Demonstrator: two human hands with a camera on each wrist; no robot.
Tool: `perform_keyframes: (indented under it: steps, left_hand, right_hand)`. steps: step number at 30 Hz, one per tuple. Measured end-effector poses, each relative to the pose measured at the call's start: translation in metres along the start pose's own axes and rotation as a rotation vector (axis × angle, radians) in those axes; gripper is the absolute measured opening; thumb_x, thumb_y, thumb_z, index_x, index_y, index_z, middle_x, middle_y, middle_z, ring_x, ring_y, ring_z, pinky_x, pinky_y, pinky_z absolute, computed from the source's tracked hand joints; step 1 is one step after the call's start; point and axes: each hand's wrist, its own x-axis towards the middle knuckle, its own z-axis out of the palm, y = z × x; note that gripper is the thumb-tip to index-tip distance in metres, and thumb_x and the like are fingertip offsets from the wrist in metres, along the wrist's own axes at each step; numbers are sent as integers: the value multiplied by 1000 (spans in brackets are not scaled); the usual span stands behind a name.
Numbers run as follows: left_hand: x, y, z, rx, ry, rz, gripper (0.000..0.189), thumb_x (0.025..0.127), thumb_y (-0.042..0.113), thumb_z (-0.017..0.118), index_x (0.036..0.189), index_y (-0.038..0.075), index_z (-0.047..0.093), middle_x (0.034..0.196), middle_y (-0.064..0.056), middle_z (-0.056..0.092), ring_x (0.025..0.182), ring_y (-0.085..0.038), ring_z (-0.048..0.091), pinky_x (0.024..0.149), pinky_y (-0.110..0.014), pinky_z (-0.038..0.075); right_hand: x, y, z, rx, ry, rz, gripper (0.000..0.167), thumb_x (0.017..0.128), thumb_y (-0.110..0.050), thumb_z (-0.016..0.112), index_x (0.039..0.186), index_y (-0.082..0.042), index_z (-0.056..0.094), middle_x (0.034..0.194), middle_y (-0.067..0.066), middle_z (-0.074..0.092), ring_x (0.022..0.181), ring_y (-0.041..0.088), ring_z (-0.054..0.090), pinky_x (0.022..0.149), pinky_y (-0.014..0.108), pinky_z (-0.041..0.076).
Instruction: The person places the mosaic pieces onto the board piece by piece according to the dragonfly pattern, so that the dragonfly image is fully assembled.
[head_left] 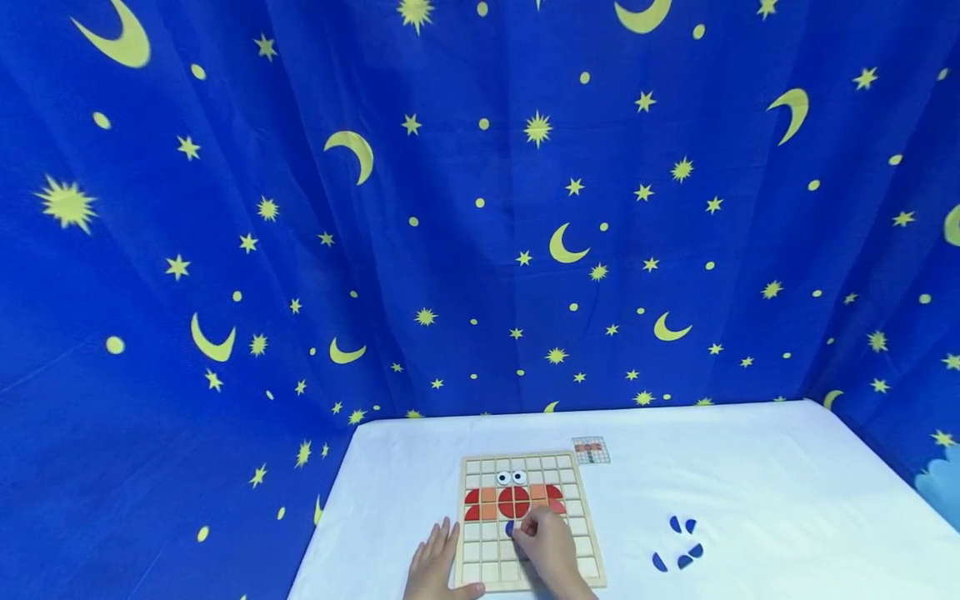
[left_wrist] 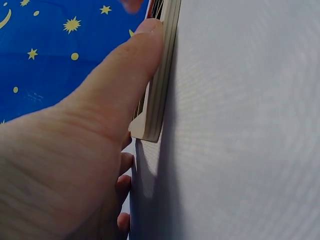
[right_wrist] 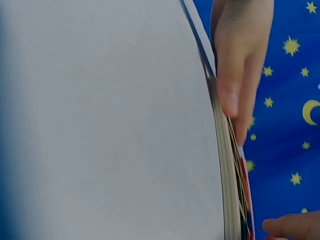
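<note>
A wooden grid board (head_left: 480,574) lies on the table with red and orange pieces in its cells. My left hand (head_left: 437,562) lies at the board's near left corner, fingers straight along its side. In the left wrist view its thumb (left_wrist: 127,62) rests on the frame. Over the board's middle, my right hand (head_left: 553,546) pinches a small blue piece (head_left: 510,528) with a curved edge, just below a red circle (head_left: 513,502) of several pieces. Two eye discs (head_left: 511,477) sit above that circle. Only fingertips of the right hand (right_wrist: 295,227) show in the right wrist view.
Several loose blue pieces (head_left: 696,551) with rounded edges lie on the white tablecloth (head_left: 750,475) to the right. A small picture card (head_left: 591,450) lies by the board's far right corner. A blue curtain (head_left: 480,275) with moons and stars hangs behind the table.
</note>
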Motion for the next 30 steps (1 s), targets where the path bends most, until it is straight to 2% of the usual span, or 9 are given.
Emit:
perform_keyframes:
  steps: [4,8,10,14,18,22,26,30]
  left_hand:
    - [1,1,0,-5,-12,-10,105,72,54,76,144,-6,31,150,-33,26,138,-54,20,109,-70,15]
    - [3,1,0,-5,-25,-10,106,71,55,76,144,-6,31,150,-33,26,138,-54,20,109,-70,15]
    - [3,1,0,-11,-26,-10,106,71,56,76,144,-7,31,150,-34,26,138,-55,19,108,-71,15]
    - [5,-2,1,-6,-40,-23,106,72,56,75,145,-6,29,150,-34,25,138,-55,18,108,-71,15]
    - [5,-4,0,-7,-50,-31,106,72,56,75,145,-6,29,150,-35,25,138,-56,18,108,-72,14]
    - [5,-4,-2,-32,-66,-48,108,71,58,74,145,-6,29,150,-35,24,139,-55,16,109,-72,13]
    - [6,-4,-2,-52,-81,-58,108,72,58,74,146,-6,28,151,-35,22,139,-56,14,109,-72,11]
    - [8,-5,-1,-57,-88,-67,108,72,59,73,146,-5,27,151,-34,21,139,-56,13,109,-72,10]
  right_hand:
    - [0,11,-19,97,-9,-29,11,70,-1,74,72,-7,66,66,-4,59,58,-3,45,52,15,41]
    - [-2,24,-40,167,21,-67,12,68,5,73,76,-2,68,68,2,65,60,-3,51,56,16,48]
    - [-4,31,-50,185,50,-61,14,67,7,74,75,-2,69,69,3,67,60,-2,54,57,16,50]
    - [-8,44,-68,181,91,1,17,65,8,74,77,-2,70,72,5,69,61,0,57,60,17,52]
    - [-14,56,-84,150,93,69,18,67,5,75,83,-2,71,78,4,70,65,1,59,65,18,53]
    - [-19,71,-94,153,153,20,19,67,5,77,83,-4,72,78,4,71,68,-4,59,66,19,55]
    - [-25,89,-107,215,221,-26,22,63,10,78,80,-2,71,75,8,71,65,-6,59,62,18,55]
    - [-31,104,-125,208,196,48,21,65,9,78,81,-1,71,76,11,72,63,-6,60,61,15,54]
